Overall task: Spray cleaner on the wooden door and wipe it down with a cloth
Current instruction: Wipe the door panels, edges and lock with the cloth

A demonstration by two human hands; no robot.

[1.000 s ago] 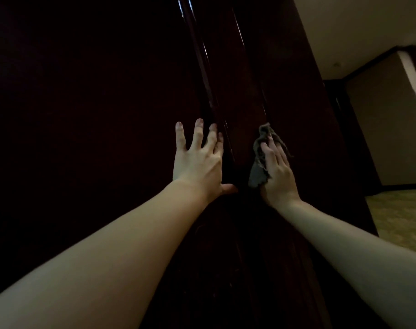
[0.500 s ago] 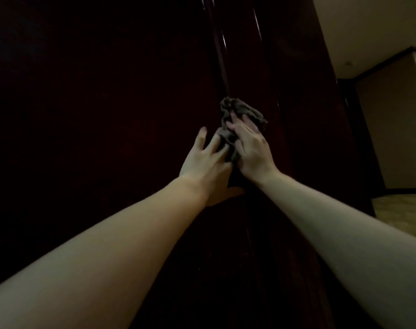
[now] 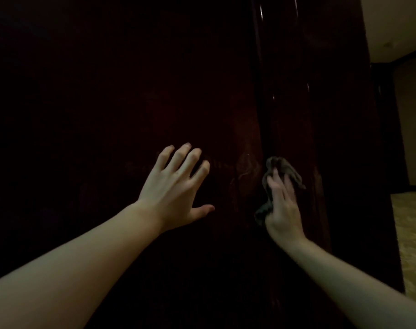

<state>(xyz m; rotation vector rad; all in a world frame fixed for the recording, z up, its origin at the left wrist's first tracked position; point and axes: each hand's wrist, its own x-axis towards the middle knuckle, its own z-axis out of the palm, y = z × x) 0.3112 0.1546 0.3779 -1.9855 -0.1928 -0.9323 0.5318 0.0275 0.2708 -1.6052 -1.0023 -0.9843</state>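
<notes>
From the head view, the only one we have, we look along both bare forearms at a tall, very dark, glossy reddish-brown wooden door (image 3: 135,96) that fills most of the frame. Our left hand (image 3: 176,186) is spread wide and holds nothing, its palm laid flat on the broad panel. We judge it is there to brace us, and perhaps to steady the door, while the other hand works. Our right hand (image 3: 281,210) lies over a crumpled grey-brown cloth (image 3: 286,169) and presses it against the narrow vertical strip just right of a shiny rounded moulding (image 3: 261,79) that runs up the door. The fingers (image 3: 276,184) are stretched nearly straight over the cloth and not curled round it, which we take as a way to spread pressure across the wood. Part of the cloth bunches above the fingertips and part hangs out below the thumb side.

Faint pale smears (image 3: 246,167) show on the wood between the two hands. Whether they are wet cleaner or grain catching light, we cannot tell. No spray bottle is in view, so we judge that we are in the wiping stage. To the far right a pale wall (image 3: 413,138) and a yellowish patterned floor (image 3: 411,233) show beyond the door's edge.
</notes>
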